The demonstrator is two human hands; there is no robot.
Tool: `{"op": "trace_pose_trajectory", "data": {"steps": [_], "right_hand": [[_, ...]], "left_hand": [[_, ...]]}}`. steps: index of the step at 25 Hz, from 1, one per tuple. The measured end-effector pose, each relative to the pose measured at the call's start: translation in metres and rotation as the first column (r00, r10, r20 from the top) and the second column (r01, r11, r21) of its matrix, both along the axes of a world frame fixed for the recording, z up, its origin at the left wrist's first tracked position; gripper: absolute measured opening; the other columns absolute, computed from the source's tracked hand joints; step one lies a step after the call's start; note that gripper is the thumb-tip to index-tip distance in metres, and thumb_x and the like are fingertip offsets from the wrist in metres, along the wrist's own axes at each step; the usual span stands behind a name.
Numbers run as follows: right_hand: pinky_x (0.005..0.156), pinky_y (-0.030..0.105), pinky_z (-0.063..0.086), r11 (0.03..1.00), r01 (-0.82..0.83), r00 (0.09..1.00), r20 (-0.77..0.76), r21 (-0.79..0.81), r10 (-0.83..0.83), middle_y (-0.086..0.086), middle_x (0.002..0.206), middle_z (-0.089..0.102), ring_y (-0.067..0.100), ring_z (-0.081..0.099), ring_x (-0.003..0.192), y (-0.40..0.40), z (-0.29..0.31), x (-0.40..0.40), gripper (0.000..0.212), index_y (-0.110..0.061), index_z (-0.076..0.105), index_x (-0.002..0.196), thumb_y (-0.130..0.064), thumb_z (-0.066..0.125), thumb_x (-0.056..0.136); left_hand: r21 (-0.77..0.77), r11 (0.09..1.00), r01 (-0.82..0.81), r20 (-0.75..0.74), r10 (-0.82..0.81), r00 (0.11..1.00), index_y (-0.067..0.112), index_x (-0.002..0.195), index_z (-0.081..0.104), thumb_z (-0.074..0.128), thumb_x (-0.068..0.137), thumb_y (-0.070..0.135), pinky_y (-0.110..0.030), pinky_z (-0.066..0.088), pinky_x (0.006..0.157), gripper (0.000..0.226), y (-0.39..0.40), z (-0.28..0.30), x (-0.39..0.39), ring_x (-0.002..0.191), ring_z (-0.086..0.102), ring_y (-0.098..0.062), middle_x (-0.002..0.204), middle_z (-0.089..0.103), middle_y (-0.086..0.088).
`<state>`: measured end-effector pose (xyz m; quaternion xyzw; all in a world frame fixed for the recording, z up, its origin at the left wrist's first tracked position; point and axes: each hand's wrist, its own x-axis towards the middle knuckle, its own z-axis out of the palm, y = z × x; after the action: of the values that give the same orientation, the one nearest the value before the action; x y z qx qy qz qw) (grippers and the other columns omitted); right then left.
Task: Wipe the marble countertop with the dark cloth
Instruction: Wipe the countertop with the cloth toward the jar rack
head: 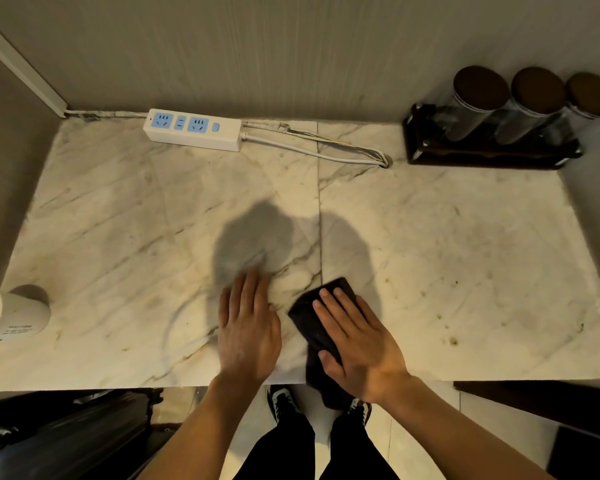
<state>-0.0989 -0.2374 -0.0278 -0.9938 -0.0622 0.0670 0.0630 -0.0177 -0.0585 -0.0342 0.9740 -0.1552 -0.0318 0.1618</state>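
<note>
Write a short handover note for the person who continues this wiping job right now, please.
Left hand: flat and open on the white veined marble countertop, holding nothing.
Right hand: open palm pressing the folded dark cloth near the front edge; part of the cloth hangs over it.
Done: cannot tell.
Left: brown spots at front right; also around the white power strip, paper cup and dark jar rack.

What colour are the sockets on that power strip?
Light blue, set in the white power strip; seen in the head view.
</note>
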Motion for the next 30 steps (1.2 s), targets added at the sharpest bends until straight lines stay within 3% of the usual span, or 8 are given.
{"op": "trace_pose_trajectory", "data": {"steps": [10,17,26,30], "right_hand": [[0.115,0.043,0.014,1.0,-0.006,1.0,-0.021,0.012,0.006,0.006,0.158,0.018,0.022,0.01,0.146,-0.034,0.003,0.06,0.071,-0.016,0.021,0.15,-0.043,0.041,0.087],[0.116,0.047,0.018,1.0,0.008,1.0,-0.013,0.025,-0.008,0.007,0.158,0.02,0.026,0.012,0.146,-0.052,0.005,0.104,0.078,-0.02,0.021,0.15,-0.06,0.04,0.086],[0.118,0.042,0.003,0.974,0.226,0.974,-0.017,-0.012,-0.226,0.004,0.161,0.003,0.022,-0.003,0.147,-0.066,-0.002,0.172,0.079,-0.023,0.004,0.151,-0.064,0.025,0.088],[0.118,0.043,0.002,0.931,0.366,0.931,0.012,0.005,-0.366,0.005,0.161,0.004,0.024,-0.003,0.146,-0.068,-0.004,0.191,0.074,-0.022,0.005,0.152,-0.06,0.023,0.09]], "left_hand": [[0.021,1.0,-0.006,-0.034,0.006,0.999,0.009,0.143,0.038,0.031,0.094,0.026,-0.049,0.014,0.113,0.052,-0.04,0.001,0.001,0.142,0.026,-0.027,0.151,0.036,-0.011],[0.122,0.992,-0.014,-0.066,0.023,0.998,0.012,0.144,0.037,0.036,0.093,0.039,-0.054,0.017,0.114,0.057,-0.048,-0.002,0.001,0.143,0.023,-0.029,0.154,0.032,-0.01],[0.177,0.984,-0.023,-0.092,0.04,0.995,0.015,0.145,0.034,0.036,0.089,0.043,-0.051,0.014,0.113,0.062,-0.05,0.001,0.004,0.143,0.022,-0.027,0.154,0.031,-0.007],[0.172,0.985,-0.018,-0.087,0.034,0.996,0.015,0.143,0.039,0.039,0.087,0.043,-0.051,0.013,0.113,0.062,-0.049,0.002,0.005,0.142,0.02,-0.026,0.153,0.034,-0.007]]}}
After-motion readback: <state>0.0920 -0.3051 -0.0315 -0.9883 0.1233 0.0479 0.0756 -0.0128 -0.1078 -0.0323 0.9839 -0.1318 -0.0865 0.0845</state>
